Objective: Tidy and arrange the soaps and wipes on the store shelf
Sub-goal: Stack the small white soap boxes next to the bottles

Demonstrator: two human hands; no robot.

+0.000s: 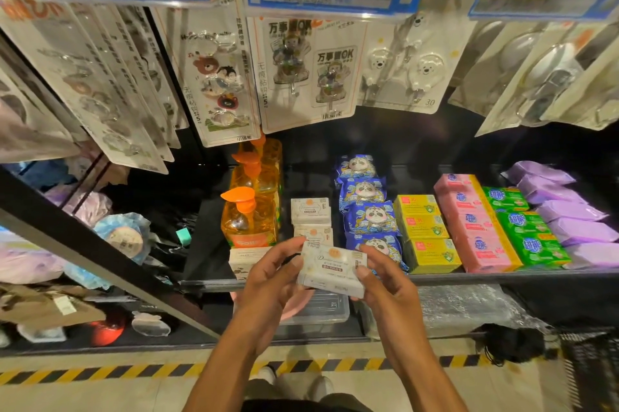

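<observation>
Holding a white soap box point(333, 272) level between both hands, just in front of the shelf's front edge point(502, 275), the person keeps its printed face up, which I judge lets the label be read and matched against the row behind. The left hand point(273, 274) has its grip closed on the box's left end, fingers curled round it; the right hand point(385, 281) pinches the right end likewise; neither grip is slack, and the box touches nothing else.

Directly beyond it stands a short column of matching white boxes point(311, 215), wedged between the orange pump bottles point(249, 220) on one side and the blue panda wipe packs point(368, 210) on the other; that lane is probably where the held box belongs, likely at its front.

Further right, the yellow soap boxes point(422, 230), pink soaps point(469, 220), green soaps point(526, 227) and purple packs point(566, 210) each run front to back in their own lane, labels upward, so a shopper sees one kind per file.

A beige box point(246, 259) sits at the shelf's front, just before the pump bottles; it looks out of its lane, though I cannot read its label.

Setting the held box down calls for a flat, square approach; a tilted entry could nudge the white column or the wipe pack beside it.
</observation>
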